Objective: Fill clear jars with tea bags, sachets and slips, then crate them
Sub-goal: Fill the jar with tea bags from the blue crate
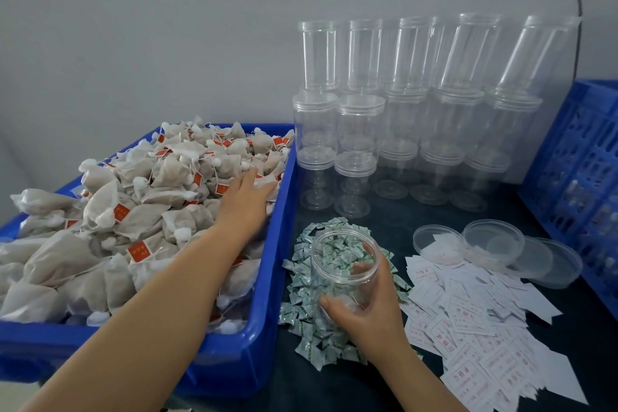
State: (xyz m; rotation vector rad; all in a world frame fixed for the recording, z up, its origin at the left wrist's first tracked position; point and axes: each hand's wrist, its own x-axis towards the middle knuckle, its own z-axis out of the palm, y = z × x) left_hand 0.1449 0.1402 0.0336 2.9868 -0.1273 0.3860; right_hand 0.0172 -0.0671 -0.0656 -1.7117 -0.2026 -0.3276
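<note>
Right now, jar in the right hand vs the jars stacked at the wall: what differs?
The held jar has no lid; the stacked jars are capped. The held jar sits low among the green sachets, gripped by the right hand; the stacked jars stand in tiers, untouched. Both are clear plastic and look empty.

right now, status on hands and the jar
Left hand flat on tea bags in blue bin. Right hand grips open clear jar, looks empty. Jar stands amid the sachets; nothing blocking.

Slip print (pixel 468 318) illegible — crate (pixel 575 157) (right edge) cut off
</note>
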